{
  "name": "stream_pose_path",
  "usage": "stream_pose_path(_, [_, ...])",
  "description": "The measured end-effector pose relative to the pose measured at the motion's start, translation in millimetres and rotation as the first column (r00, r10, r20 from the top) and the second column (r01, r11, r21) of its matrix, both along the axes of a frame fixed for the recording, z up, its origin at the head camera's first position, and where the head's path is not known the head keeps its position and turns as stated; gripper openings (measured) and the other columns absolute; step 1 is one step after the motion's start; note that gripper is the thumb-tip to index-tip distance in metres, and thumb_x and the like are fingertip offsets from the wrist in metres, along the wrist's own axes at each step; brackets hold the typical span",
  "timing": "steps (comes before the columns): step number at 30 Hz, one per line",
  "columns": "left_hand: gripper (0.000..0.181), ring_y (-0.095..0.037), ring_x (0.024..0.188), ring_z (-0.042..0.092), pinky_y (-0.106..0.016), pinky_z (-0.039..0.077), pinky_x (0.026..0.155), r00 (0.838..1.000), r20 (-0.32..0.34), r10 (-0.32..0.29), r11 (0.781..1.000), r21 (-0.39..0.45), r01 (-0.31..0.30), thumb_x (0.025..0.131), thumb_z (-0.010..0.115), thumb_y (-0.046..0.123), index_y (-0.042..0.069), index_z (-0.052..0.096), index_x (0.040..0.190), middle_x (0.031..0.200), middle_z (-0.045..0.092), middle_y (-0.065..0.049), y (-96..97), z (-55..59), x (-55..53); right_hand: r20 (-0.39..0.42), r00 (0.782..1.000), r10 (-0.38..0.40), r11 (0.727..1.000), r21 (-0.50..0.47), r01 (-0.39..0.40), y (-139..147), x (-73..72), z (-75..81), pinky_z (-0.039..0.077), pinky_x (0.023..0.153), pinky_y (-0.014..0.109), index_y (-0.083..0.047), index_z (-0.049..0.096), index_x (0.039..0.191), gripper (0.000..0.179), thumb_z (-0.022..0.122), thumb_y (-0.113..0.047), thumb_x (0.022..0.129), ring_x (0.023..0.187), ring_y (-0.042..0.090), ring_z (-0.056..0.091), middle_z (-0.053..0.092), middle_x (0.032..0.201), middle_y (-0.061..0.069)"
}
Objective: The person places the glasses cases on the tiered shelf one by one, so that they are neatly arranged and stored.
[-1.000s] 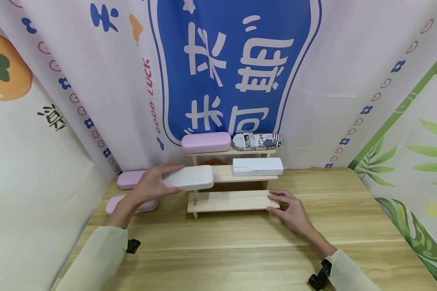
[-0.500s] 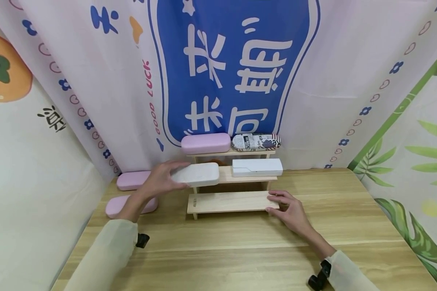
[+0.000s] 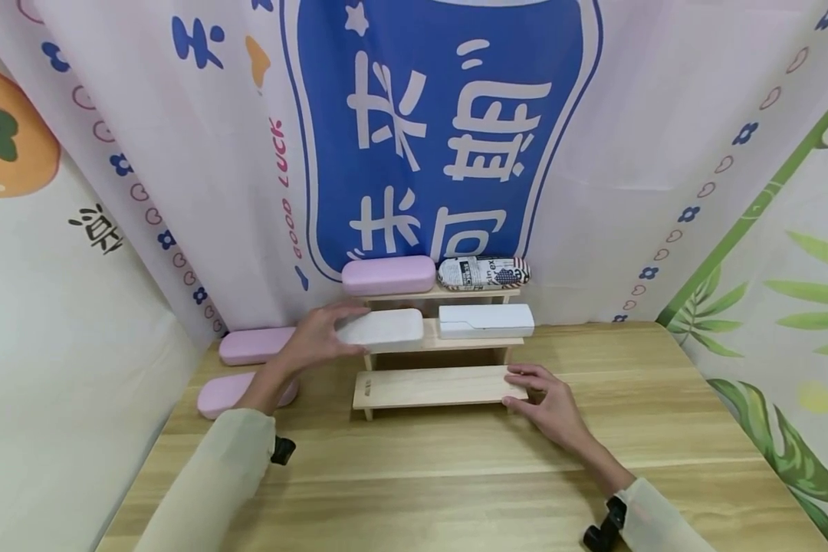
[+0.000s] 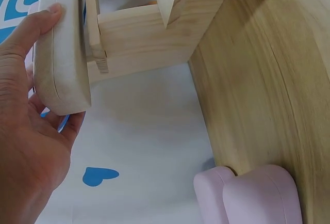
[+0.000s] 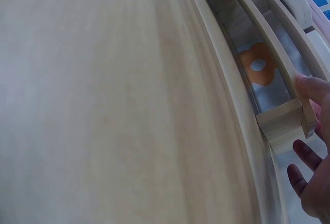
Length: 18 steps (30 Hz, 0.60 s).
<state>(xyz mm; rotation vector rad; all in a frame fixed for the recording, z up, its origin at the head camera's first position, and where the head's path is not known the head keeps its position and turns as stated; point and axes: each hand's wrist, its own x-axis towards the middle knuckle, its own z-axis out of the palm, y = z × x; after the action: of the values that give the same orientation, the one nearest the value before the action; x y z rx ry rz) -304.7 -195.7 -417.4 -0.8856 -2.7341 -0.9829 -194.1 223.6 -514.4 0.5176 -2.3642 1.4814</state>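
My left hand (image 3: 322, 337) grips a white glasses case (image 3: 383, 330) by its left end, thumb on the near side and fingers on the far side. The case is right at the left part of the middle step of a three-tier wooden rack (image 3: 428, 387). In the left wrist view the case (image 4: 62, 53) is beside the rack's boards. My right hand (image 3: 550, 404) pinches the right end of the lowest board, its thumb (image 5: 304, 82) on the front edge. Another white case (image 3: 486, 320) lies on the middle step, to the right.
A pink glasses case (image 3: 389, 276) and a newsprint-patterned case (image 3: 484, 273) lie on the top step. Two more pink cases, one at the back (image 3: 254, 346) and one nearer (image 3: 224, 393), lie on the wooden table (image 3: 414, 483) at left. A printed curtain (image 3: 593, 238) hangs behind the rack.
My left hand has carried the white case to the right, to the left half of the middle step. My right hand has stayed on the lowest board.
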Motion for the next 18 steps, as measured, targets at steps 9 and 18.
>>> stream_pose_path(9, [0.075,-0.041,0.139,0.055,-0.059,0.043,0.117,1.0,0.021,-0.003,1.0,0.002,0.003,0.075,0.097,0.03,0.005,0.068,0.14,0.147,0.063,-0.018,5.1,-2.0,-5.6,0.005,1.0,0.0,1.0,-0.003,0.0,-2.2,1.4,0.8,0.04,0.107,0.007,0.012,0.074,0.116,0.039,0.087,0.008,0.08,0.126,0.052,0.059,0.067,0.131,0.03])
stream_pose_path(18, [0.075,-0.042,0.138,0.056,-0.059,0.044,0.116,1.0,0.007,0.014,1.0,-0.009,-0.014,0.073,0.098,0.03,0.005,0.069,0.139,0.145,0.064,-0.02,9.2,-3.5,-6.5,-0.005,1.0,-0.001,1.0,0.008,0.001,-1.8,2.4,3.8,0.038,0.109,0.008,0.011,0.075,0.116,0.038,0.087,0.008,0.08,0.126,0.053,0.059,0.067,0.131,0.031])
